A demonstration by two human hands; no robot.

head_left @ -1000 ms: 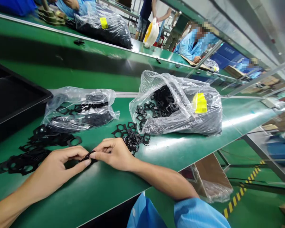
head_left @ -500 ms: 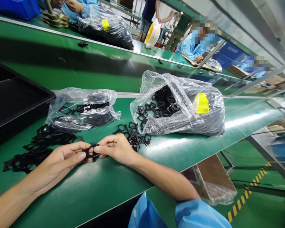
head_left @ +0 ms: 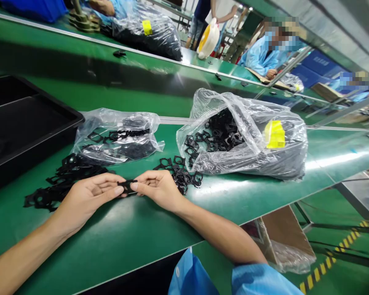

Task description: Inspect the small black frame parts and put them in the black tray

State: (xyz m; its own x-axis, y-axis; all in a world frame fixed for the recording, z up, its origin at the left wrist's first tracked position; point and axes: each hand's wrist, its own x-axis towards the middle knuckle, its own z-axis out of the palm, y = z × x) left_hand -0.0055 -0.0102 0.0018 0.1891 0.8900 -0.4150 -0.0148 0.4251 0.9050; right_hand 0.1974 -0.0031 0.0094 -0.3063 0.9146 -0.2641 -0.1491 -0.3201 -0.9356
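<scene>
Left hand: its grip [head_left: 81, 200] pinches one end of a small black part [head_left: 128, 187], thumb against fingers.
Right hand: this grip [head_left: 161, 190] pinches the other end.
Small black part: stretched between both hands, over the green tabletop [head_left: 126, 241].
Loose black pieces: one heap [head_left: 75, 172] beyond the left hand, another [head_left: 183, 177] beside the right.
Clear bags: smaller [head_left: 119, 157] near the black tray [head_left: 33, 127], larger [head_left: 283, 159] yellow-labelled.

Head view: the green workbench [head_left: 110, 241] is being viewed forward and downward, from above the wearer's blue sleeve [head_left: 255, 280]. Left hand [head_left: 83, 200] and right hand [head_left: 161, 191] are being framed near, left of center. Farther off, a co-worker [head_left: 260, 55] is being caught at upper right; the opposite metal rail [head_left: 49, 29] is being shown sloping down rightward.
</scene>
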